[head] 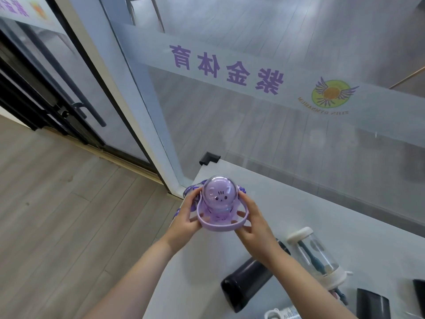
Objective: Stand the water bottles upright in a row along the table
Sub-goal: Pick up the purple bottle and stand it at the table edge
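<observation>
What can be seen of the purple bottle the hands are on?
The purple bottle looks like plastic, with a clear dome lid over a cartoon animal face, a lilac loop handle in front and a patterned strap behind. It stands upright at the table's near-left corner. The left hand and right hand hold its sides.

plastics, glass and wood-look flooring

the purple bottle (217,203) looks like smooth plastic, its clear dome glossy, its loop handle (220,226) more matt. the table (345,226) is a smooth, pale, faintly shiny surface with a black plastic-looking corner guard (208,158). the black bottle (247,284) lying on it has a matt dark finish; the clear bottle (319,256) beside it is glossy see-through with cream matt ends. the floor (57,215) shows grey wood grain. the glass wall (299,111) is glossy with a frosted band.
</observation>
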The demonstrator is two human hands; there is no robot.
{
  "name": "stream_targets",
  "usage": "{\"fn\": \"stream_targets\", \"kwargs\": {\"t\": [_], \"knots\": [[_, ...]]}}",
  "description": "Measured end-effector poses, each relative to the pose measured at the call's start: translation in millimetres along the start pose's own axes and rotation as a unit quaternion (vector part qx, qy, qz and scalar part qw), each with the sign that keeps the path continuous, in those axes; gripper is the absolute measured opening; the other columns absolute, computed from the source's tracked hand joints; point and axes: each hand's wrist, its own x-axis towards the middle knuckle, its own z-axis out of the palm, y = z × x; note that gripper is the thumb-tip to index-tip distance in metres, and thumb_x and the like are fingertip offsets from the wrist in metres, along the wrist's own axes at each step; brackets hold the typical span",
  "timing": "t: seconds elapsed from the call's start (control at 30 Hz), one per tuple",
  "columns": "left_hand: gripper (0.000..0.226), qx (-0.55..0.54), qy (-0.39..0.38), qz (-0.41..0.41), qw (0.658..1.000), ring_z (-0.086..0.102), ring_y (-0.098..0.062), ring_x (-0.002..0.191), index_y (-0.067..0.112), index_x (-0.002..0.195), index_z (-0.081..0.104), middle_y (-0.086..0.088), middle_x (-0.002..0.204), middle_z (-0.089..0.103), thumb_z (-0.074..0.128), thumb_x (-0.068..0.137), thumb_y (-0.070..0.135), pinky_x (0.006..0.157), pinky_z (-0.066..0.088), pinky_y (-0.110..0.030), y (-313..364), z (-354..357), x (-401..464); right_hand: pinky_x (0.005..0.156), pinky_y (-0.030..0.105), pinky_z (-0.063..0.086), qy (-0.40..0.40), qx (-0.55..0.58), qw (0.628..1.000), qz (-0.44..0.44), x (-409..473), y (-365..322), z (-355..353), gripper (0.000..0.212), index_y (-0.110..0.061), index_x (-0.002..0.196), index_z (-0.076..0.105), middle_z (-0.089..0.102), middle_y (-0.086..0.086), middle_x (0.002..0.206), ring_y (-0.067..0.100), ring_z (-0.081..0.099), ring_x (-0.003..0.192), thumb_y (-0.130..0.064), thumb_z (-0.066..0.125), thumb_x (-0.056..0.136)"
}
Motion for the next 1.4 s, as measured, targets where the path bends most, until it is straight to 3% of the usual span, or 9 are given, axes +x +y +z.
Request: {"fn": "stream_targets", "kwargs": {"t": [0.17, 0.33, 0.53, 0.63, 0.83, 0.97, 1.1, 1.27, 1.4], "knots": [[0.069, 0.002, 0.008, 0.016, 1.000, 0.044, -0.011, 0.131, 0.036, 0.139, 0.041, 0.010, 0.146, 0.041, 0.072, 0.080, 0.022, 0.103, 0.046, -0.036, 3, -4, 51, 0.084, 0.008, 0.047, 0.030, -0.029, 0.999, 0.000, 40, 1, -11, 0.068, -0.035, 0.146, 0.032, 0.035, -0.008, 0.150, 0.006, 0.041, 0.132, -0.015, 0.066, 0.090], [0.063, -0.002, 0.003, 0.017, 1.000, 0.047, -0.011, 0.130, 0.034, 0.138, 0.045, 0.015, 0.140, 0.050, 0.069, 0.084, 0.013, 0.105, 0.043, -0.036, 1, -12, 91, 0.081, 0.002, 0.042, 0.054, -0.029, 0.998, -0.003, 65, -2, -18, 0.067, -0.032, 0.147, 0.032, 0.035, -0.009, 0.150, -0.025, 0.040, 0.114, -0.017, 0.065, 0.091], [0.061, -0.023, -0.017, 0.024, 0.999, 0.051, -0.018, 0.128, 0.020, 0.136, 0.048, -0.001, 0.142, 0.050, 0.067, 0.080, 0.004, 0.102, 0.046, -0.037, 11, -23, 126, 0.095, 0.044, 0.051, 0.082, -0.051, 0.995, -0.003, 82, -1, -12, 0.071, -0.045, 0.145, 0.027, 0.038, -0.013, 0.147, 0.014, 0.052, 0.124, -0.027, 0.065, 0.087], [0.063, -0.032, -0.022, 0.025, 0.999, 0.049, -0.021, 0.129, 0.013, 0.137, 0.047, -0.006, 0.142, 0.048, 0.062, 0.078, -0.004, 0.097, 0.049, -0.031, 14, -25, 134, 0.092, 0.045, 0.053, 0.094, -0.052, 0.994, -0.002, 86, -2, -9, 0.072, -0.047, 0.143, 0.026, 0.040, -0.014, 0.144, 0.014, 0.052, 0.123, -0.029, 0.065, 0.086], [0.061, -0.046, -0.039, 0.014, 0.998, 0.052, -0.016, 0.125, 0.025, 0.132, 0.051, 0.002, 0.140, 0.051, 0.062, 0.076, 0.004, 0.095, 0.052, -0.035, 17, -29, 140, 0.095, 0.042, 0.050, 0.102, -0.067, 0.992, 0.011, 88, -5, -6, 0.073, -0.042, 0.147, 0.023, 0.037, -0.014, 0.140, 0.014, 0.049, 0.124, -0.034, 0.065, 0.087], [0.061, -0.079, -0.040, -0.010, 0.996, 0.051, -0.019, 0.129, 0.022, 0.135, 0.052, 0.000, 0.145, 0.048, 0.058, 0.078, 0.001, 0.094, 0.052, -0.035, 18, -35, 144, 0.101, 0.027, 0.036, 0.127, -0.132, 0.983, 0.000, 85, -10, -4, 0.076, -0.031, 0.148, 0.028, 0.037, -0.002, 0.147, 0.017, 0.035, 0.133, -0.045, 0.067, 0.085], [0.053, -0.083, -0.051, -0.041, 0.994, 0.054, -0.022, 0.124, 0.026, 0.129, 0.058, -0.003, 0.141, 0.052, 0.056, 0.080, 0.005, 0.091, 0.053, -0.038, 24, -39, 148, 0.110, 0.031, 0.030, 0.131, -0.189, 0.973, -0.022, 88, -15, -10, 0.078, -0.023, 0.144, 0.041, 0.033, 0.002, 0.154, 0.018, 0.025, 0.143, -0.052, 0.071, 0.078], [0.039, -0.064, -0.021, -0.091, 0.994, 0.054, -0.016, 0.118, 0.030, 0.119, 0.062, 0.001, 0.127, 0.058, 0.057, 0.081, 0.020, 0.101, 0.047, -0.044, 34, -35, 155, 0.078, 0.019, 0.041, 0.127, -0.112, 0.986, -0.003, 99, -36, -27, 0.044, -0.025, 0.117, 0.061, 0.063, -0.012, 0.109, 0.009, 0.057, 0.098, -0.048, 0.071, 0.080], [0.026, -0.055, -0.006, -0.127, 0.990, 0.053, -0.012, 0.102, 0.032, 0.113, 0.057, 0.005, 0.108, 0.057, 0.057, 0.087, 0.036, 0.092, 0.049, -0.038, 48, -27, 158, 0.074, 0.026, 0.050, 0.127, -0.030, 0.990, 0.060, 114, -43, -39, 0.035, -0.024, 0.097, 0.070, 0.071, -0.008, 0.089, 0.009, 0.065, 0.085, -0.055, 0.067, 0.081]]}}
